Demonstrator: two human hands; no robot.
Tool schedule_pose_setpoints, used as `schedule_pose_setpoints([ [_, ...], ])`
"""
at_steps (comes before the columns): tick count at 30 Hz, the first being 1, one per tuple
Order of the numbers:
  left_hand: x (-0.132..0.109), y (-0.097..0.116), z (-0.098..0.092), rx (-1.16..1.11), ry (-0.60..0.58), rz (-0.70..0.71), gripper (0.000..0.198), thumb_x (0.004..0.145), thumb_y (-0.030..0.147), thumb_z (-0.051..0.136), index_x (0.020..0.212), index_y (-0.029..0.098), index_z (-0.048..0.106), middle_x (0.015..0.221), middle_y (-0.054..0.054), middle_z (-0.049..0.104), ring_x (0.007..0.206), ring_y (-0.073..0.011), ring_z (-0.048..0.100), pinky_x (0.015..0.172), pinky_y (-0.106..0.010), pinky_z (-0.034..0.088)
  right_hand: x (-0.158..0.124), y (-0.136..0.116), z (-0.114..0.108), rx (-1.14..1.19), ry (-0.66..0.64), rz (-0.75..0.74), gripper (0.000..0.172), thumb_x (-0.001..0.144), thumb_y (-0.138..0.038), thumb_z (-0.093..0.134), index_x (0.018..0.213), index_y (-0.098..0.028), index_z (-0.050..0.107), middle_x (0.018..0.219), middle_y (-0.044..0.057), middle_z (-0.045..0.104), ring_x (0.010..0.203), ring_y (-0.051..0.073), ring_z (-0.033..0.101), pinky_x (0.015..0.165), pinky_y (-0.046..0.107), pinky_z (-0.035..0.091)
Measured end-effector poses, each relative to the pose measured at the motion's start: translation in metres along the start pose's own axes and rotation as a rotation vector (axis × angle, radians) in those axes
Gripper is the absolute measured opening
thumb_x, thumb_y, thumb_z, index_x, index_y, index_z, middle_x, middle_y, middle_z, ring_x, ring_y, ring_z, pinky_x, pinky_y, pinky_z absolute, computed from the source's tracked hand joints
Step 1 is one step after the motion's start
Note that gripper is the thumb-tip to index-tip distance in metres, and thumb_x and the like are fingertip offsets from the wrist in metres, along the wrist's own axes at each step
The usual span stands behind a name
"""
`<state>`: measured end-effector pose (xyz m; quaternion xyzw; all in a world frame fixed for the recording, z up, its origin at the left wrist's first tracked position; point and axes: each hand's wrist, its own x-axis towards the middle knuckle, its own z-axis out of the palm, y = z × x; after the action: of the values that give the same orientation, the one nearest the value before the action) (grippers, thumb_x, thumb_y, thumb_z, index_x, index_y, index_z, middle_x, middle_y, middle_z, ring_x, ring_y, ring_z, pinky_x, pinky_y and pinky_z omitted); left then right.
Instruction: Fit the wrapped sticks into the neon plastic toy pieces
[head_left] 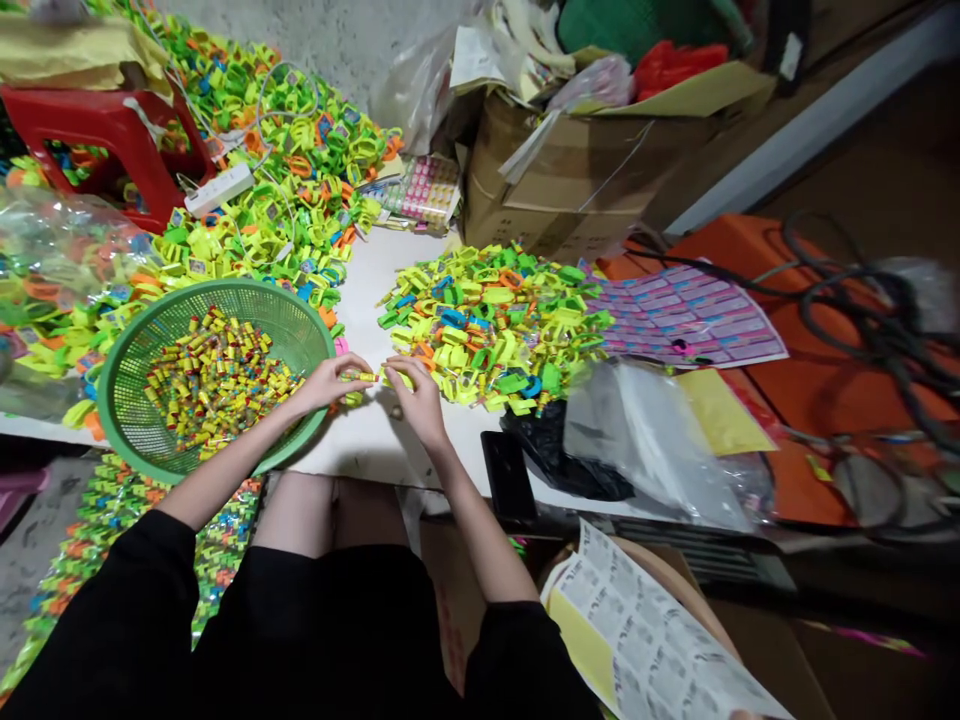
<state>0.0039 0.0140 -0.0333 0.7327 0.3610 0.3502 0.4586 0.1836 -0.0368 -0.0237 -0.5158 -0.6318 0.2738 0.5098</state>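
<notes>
My left hand (334, 385) is closed with its fingertips pinching a small yellow-and-red roll (365, 377) over the white table. Facing it, my right hand (420, 402) pinches a yellow-green plastic piece (406, 381), partly hidden by the fingers. The two held things are close together; whether they touch I cannot tell. Under my left forearm stands a green mesh basket (112, 400) containing many similar yellow-and-red rolls (214, 375). Just beyond my right hand spreads a heap of bright plastic pieces (487, 320), mostly yellow-green, resembling toy watches.
A larger heap of similar pieces (300, 180) covers the back left, around a red stool (112, 130) and white power strip (219, 190). A cardboard box (555, 170) stands behind. Right of my hand lie a phone (508, 475), plastic bags (637, 430) and sticker sheets (690, 315).
</notes>
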Motion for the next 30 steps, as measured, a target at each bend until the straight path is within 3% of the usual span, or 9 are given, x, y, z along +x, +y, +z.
schedule_pose_setpoints([
  [8, 0.000, -0.005, 0.003, -0.005, 0.001, 0.008, 0.035, 0.075, 0.045, 0.069, 0.090, 0.014, 0.064, 0.090, -0.005, 0.068, 0.084, -0.0169, 0.061, 0.078, -0.028, 0.046, -0.002, 0.004, -0.001, -0.207, -0.081, -0.165, 0.023, 0.093, -0.035, 0.045, 0.101, -0.023, 0.064, 0.107, 0.008, 0.062, 0.108, 0.023, 0.054, 0.099, 0.042, 0.042],
  [12, 0.001, -0.010, 0.004, -0.020, 0.004, 0.027, 0.040, 0.074, 0.050, 0.068, 0.090, 0.014, 0.061, 0.088, -0.005, 0.067, 0.083, -0.0175, 0.061, 0.075, -0.028, 0.046, -0.006, 0.007, 0.000, -0.293, -0.117, -0.218, 0.026, 0.090, -0.035, 0.052, 0.112, -0.022, 0.058, 0.110, 0.010, 0.060, 0.109, 0.026, 0.051, 0.097, 0.043, 0.042],
  [22, 0.002, -0.006, 0.002, -0.042, -0.021, 0.018, 0.038, 0.073, 0.048, 0.070, 0.088, 0.014, 0.061, 0.083, -0.003, 0.065, 0.076, -0.0156, 0.059, 0.071, -0.026, 0.045, -0.004, 0.000, -0.014, -0.241, -0.250, -0.151, 0.028, 0.093, -0.036, 0.048, 0.116, -0.021, 0.056, 0.113, 0.009, 0.057, 0.109, 0.022, 0.055, 0.096, 0.036, 0.044],
  [30, 0.003, -0.009, 0.001, 0.002, -0.027, 0.018, 0.037, 0.074, 0.048, 0.069, 0.089, 0.014, 0.062, 0.085, -0.003, 0.065, 0.080, -0.0167, 0.059, 0.073, -0.027, 0.044, -0.004, 0.002, -0.015, -0.190, -0.218, -0.121, 0.027, 0.094, -0.038, 0.046, 0.112, -0.023, 0.058, 0.120, 0.010, 0.050, 0.119, 0.021, 0.049, 0.104, 0.039, 0.039],
])
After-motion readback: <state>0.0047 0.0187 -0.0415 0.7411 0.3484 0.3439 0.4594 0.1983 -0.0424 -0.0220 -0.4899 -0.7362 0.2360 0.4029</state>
